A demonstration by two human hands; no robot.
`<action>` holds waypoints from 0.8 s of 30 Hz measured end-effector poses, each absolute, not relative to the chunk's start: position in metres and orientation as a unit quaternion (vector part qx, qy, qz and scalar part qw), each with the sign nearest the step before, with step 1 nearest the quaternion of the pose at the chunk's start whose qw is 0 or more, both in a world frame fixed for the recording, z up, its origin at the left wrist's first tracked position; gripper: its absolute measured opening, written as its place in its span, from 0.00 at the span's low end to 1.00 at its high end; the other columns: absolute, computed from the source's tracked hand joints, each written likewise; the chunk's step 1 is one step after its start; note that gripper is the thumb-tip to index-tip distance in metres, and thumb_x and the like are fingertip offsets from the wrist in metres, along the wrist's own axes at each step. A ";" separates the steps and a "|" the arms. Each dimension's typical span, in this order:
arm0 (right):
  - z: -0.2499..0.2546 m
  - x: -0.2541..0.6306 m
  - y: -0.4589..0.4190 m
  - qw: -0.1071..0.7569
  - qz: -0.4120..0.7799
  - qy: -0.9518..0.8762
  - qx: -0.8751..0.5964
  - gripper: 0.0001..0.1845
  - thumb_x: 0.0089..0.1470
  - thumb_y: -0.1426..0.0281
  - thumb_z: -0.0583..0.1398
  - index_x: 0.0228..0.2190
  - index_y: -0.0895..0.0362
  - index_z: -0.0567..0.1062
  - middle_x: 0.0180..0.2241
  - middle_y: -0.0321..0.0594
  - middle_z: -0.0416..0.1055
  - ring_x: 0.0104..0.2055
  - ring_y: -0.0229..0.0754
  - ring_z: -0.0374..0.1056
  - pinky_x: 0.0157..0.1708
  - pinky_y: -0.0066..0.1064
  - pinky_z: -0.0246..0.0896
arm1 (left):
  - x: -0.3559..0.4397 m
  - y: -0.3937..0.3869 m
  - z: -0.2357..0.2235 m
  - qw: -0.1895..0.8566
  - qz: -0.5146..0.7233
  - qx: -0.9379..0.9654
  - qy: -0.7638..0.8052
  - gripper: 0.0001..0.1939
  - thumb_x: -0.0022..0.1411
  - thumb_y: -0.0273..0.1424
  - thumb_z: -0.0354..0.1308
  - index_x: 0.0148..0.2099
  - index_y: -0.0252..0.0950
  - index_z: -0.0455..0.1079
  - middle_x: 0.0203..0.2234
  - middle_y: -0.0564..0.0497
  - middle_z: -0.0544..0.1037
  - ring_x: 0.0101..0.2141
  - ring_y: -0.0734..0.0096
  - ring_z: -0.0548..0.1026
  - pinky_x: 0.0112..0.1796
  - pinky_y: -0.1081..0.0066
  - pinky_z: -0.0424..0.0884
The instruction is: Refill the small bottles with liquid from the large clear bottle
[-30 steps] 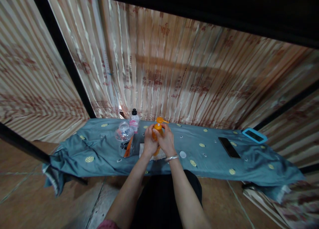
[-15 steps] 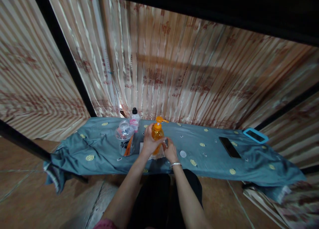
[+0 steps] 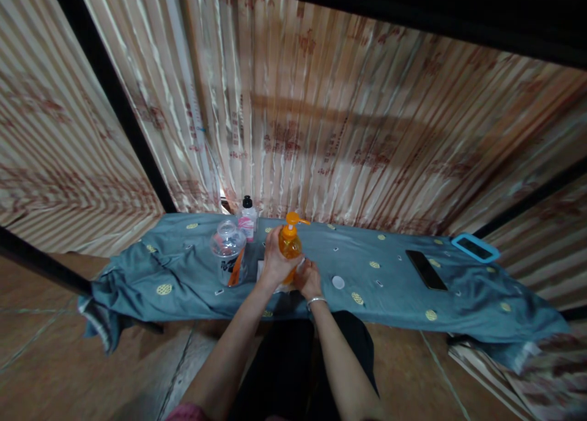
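As the head view looks down on the covered surface, the action sits just below the centre of the frame: a see-through orange plastic pump bottle point(image 3: 290, 245) stands near upright, its bright orange pump head point(image 3: 292, 217) already seated on top, nozzle pointing right. The left hand point(image 3: 273, 267) has it, fingers and thumb wrapped around the body and gripping. Down at its lower right comes the right hand point(image 3: 309, 279), fingers curled in close to the base; whether they pinch anything, I can't tell. So the pump head is on, the bottle isn't released, and how tightly the top is fastened doesn't show.

Under and beside the bottle, a white flat sheet point(image 3: 261, 268) peeks out. Over at centre-left, a clear plastic cup with black and orange print point(image 3: 224, 269) stands near a white-and-pink bottle with a black cap point(image 3: 247, 222), neither touched by a hand. Right of the hands lies a round white disc point(image 3: 338, 281); farther right, a flat black phone point(image 3: 426, 270) and a light-blue-rimmed panel point(image 3: 476, 248), all on the blue-green cloth with yellow prints point(image 3: 389, 305).
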State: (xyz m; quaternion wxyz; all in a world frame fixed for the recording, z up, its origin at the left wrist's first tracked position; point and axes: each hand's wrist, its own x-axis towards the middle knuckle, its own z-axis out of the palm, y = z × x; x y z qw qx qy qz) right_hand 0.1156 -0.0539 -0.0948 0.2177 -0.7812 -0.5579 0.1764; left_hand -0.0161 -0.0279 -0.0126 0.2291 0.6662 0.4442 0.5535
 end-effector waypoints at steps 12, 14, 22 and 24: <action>-0.080 0.118 -0.076 0.246 0.277 -0.551 -0.748 0.17 0.63 0.60 0.64 0.49 0.55 0.76 0.48 0.41 0.76 0.48 0.44 0.75 0.47 0.41 0.73 | -0.013 -0.030 0.004 0.246 0.559 0.632 0.477 0.42 0.41 0.27 0.73 0.59 0.39 0.65 0.53 0.45 0.73 0.55 0.50 0.73 0.60 0.50 0.68; -0.079 0.124 -0.082 0.273 0.283 -0.530 -0.751 0.16 0.63 0.60 0.64 0.48 0.56 0.76 0.47 0.41 0.76 0.47 0.43 0.75 0.46 0.41 0.73 | -0.014 -0.030 0.005 0.250 0.563 0.629 0.475 0.42 0.41 0.27 0.73 0.60 0.39 0.65 0.53 0.45 0.73 0.55 0.50 0.73 0.60 0.50 0.68; -0.050 0.164 -0.095 0.475 0.345 -0.405 -0.701 0.18 0.63 0.59 0.64 0.49 0.57 0.75 0.48 0.41 0.75 0.47 0.43 0.74 0.47 0.42 0.73 | -0.010 -0.028 0.002 0.268 0.573 0.626 0.456 0.46 0.41 0.29 0.74 0.63 0.41 0.63 0.56 0.45 0.72 0.58 0.50 0.72 0.61 0.50 0.68; -0.035 0.168 -0.096 0.539 0.380 -0.371 -0.654 0.19 0.64 0.58 0.63 0.50 0.57 0.75 0.49 0.42 0.75 0.46 0.43 0.74 0.45 0.41 0.74 | -0.009 -0.028 0.000 0.269 0.570 0.627 0.458 0.46 0.41 0.29 0.74 0.63 0.41 0.63 0.56 0.44 0.72 0.59 0.49 0.72 0.62 0.49 0.67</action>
